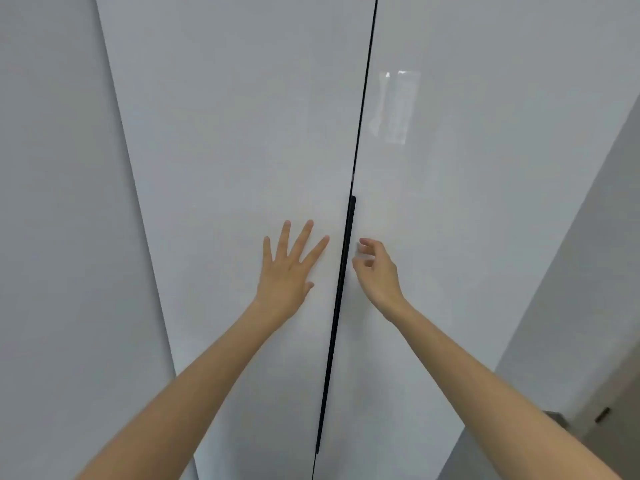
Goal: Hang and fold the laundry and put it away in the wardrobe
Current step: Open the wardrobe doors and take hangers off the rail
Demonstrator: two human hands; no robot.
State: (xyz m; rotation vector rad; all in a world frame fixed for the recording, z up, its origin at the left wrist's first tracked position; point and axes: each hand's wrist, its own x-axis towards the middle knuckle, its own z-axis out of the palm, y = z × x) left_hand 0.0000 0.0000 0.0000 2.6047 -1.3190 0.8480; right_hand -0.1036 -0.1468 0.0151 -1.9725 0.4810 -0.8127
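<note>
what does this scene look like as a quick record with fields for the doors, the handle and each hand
left door: white, looks shut
right door: white, looks shut, glare patch up high
handle: black strip along the dark gap between the doors
left hand: fingers spread, flat on left door
right hand: fingers loosely curled beside handle, holds nothing; blurred, contact unclear
laundry: none in view

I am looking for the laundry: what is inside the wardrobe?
Hidden: the left door and right door are shut, a dark seam between. The left hand lies flat on the left door, the right hand by the handle.
</note>
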